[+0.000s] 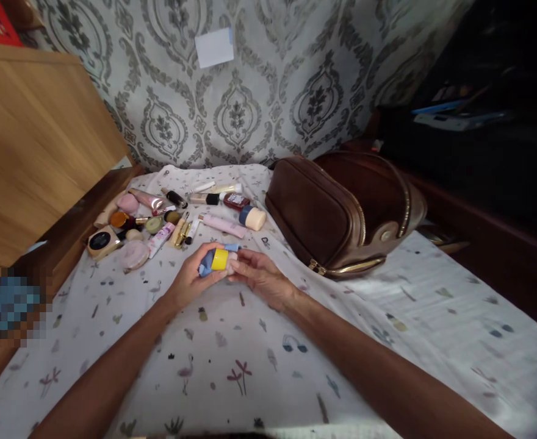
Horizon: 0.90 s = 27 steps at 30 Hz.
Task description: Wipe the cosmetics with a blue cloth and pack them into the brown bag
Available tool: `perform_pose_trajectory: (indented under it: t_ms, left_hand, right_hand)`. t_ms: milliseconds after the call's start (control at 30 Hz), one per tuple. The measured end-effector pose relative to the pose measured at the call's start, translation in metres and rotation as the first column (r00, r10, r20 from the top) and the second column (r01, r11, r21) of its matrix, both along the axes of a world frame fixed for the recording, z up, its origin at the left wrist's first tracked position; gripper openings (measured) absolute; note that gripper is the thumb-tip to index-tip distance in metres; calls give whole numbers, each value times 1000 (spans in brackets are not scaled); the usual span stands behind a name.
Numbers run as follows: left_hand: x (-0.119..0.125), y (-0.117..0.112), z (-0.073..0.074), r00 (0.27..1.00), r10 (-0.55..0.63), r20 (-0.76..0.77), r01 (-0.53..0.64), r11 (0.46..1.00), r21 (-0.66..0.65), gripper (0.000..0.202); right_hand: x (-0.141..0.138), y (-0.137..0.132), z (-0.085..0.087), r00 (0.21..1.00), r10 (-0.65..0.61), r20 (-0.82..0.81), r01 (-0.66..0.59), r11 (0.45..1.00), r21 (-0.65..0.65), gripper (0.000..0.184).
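Grey damask wallpaper (296, 73) fills my twelve o'clock, a white paper square (214, 47) on it; a light wooden panel (35, 140) stands at ten, dark furniture (488, 158) at two.

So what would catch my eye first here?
The left hand and right hand meet in the middle, both holding a small blue tube with a yellow cap. Just right of them sits a big brown bag with gold zips. Behind on the left, a scatter of makeup lies on the printed sheet.
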State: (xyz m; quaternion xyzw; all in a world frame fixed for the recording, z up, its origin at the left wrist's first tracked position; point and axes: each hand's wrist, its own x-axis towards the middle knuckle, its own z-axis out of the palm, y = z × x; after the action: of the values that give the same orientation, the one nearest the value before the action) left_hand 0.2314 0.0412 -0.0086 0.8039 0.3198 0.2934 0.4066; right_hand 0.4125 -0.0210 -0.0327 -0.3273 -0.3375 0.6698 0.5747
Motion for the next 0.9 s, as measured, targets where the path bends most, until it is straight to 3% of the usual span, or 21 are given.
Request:
perform_pose_trajectory:
  t_ms: [233,500,700,900]
  left_hand:
    - [0,2,1,1000,-24,8,24,999,-24,46]
    - [0,2,1,999,-21,39,24,996,-91,46]
    - [-3,-1,2,998,-37,41,44,984,-172,63]
    - [-3,0,1,999,-10,35,16,981,-193,58]
  right_hand:
    - [0,-2,-1,974,-75,215,54,994,100,43]
    - [-1,-3,0,982,-89,164,76,994,84,48]
    - [0,-1,1,991,-108,81,104,993,55,46]
    - [4,-1,3,978,-144,151,134,988,76,46]
